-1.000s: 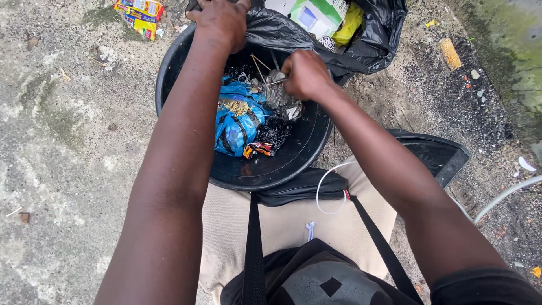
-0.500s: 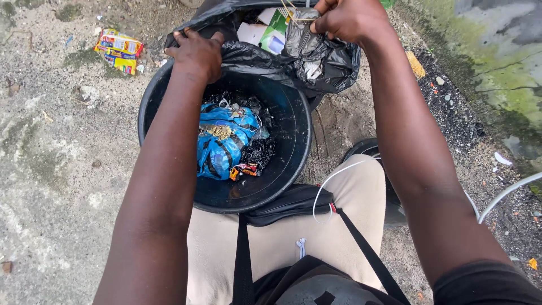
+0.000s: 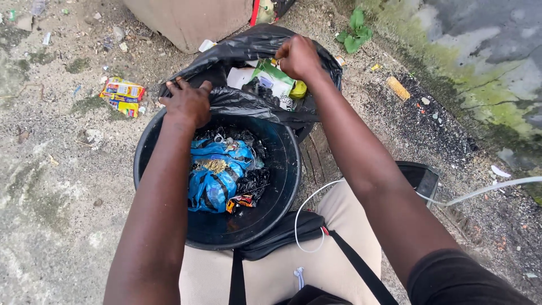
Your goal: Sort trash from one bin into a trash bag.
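The right hand (image 3: pixel 298 56) that was lifting a small black bag out of the bin (image 3: pixel 148 151) a second ago is now down inside the black trash bag (image 3: pixel 248 48), grip clenched, while the left hand (image 3: pixel 187 101) clamps the bag's rim open.

Glossy black plastic bag (image 3: pixel 248 101), smooth black plastic bin (image 3: pixel 282 186), rough gritty ground (image 3: pixel 62 181)

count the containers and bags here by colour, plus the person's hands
Black: 2 – round bin, bin bag
Blue: 1 – plastic bag inside the bin
Hands: 2 – left hand gripping the bin bag's edge, right hand over its opening
Total: 5
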